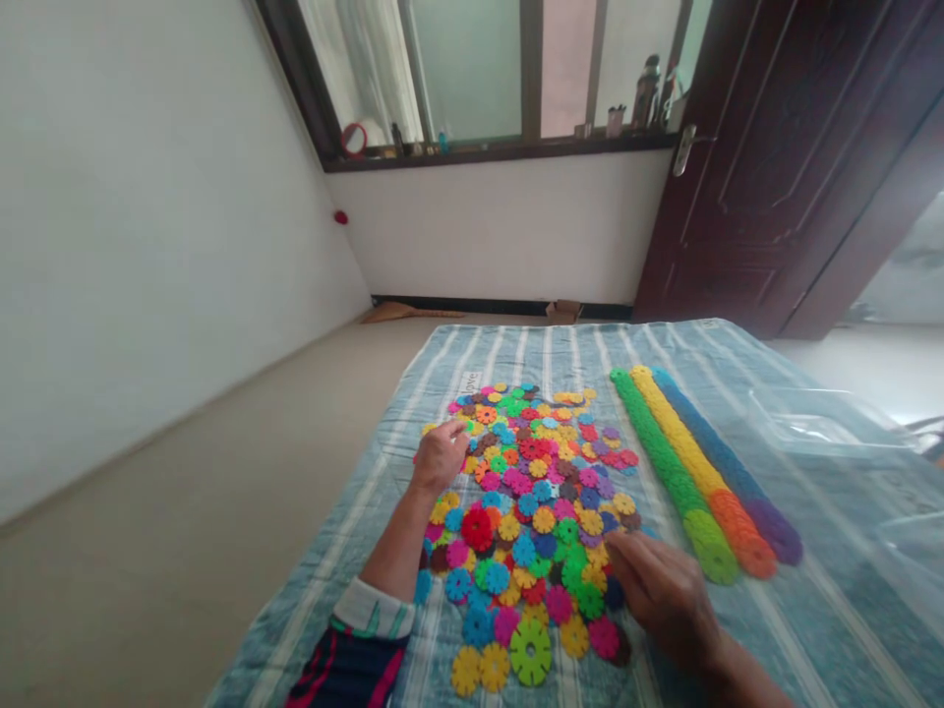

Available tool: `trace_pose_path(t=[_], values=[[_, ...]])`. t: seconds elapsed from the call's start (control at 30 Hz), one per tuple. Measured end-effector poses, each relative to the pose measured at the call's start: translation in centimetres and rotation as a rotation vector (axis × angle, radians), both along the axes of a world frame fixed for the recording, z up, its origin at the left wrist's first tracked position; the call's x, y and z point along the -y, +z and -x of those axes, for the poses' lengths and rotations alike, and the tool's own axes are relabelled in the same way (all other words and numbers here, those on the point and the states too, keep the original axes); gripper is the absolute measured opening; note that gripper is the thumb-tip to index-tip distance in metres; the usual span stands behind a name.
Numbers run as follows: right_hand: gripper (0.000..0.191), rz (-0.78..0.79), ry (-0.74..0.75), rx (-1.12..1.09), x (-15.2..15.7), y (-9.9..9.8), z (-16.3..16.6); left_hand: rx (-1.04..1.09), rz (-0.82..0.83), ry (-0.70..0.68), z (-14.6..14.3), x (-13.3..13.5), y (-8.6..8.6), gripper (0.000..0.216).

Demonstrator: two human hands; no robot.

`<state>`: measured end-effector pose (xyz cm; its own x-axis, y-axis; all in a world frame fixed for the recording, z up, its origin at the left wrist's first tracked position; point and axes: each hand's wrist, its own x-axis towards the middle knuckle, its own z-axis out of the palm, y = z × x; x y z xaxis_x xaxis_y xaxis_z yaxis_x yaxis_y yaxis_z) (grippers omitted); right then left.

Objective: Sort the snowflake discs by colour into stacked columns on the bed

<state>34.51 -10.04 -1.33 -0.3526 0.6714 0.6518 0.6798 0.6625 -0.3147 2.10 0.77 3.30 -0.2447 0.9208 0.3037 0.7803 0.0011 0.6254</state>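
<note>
A wide pile of notched plastic discs (pixel 524 549) in many colours covers the middle of the striped cloth (pixel 818 629). Over the pile's left edge, my left hand (pixel 441 454) has its fingers drawn together beside a small green disc; whether it grips one cannot be seen. My right hand (pixel 668 600) is at the pile's right edge, fingers closed in a pinch, with anything between them hidden. To the right lie long overlapping rows of discs: a green row (pixel 656 452), a yellow row (pixel 682 438) ending in orange, and a blue row (pixel 723 457) ending in purple.
A clear plastic container (pixel 833 438) stands on the right, with another clear container (pixel 918 541) partly in view nearer me. A printed label (pixel 470 381) lies behind the pile. Beyond the bed are a windowsill (pixel 508 149) holding bottles and a dark red door (pixel 767 167).
</note>
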Motion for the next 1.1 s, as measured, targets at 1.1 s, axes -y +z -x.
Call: trace_pose_path(t=[1.1], values=[[0.029,-0.084,0.155,-0.006,0.0,0.5,1.4,-0.408,-0.147,-0.382,-4.2,-0.4,-2.8,0.023]])
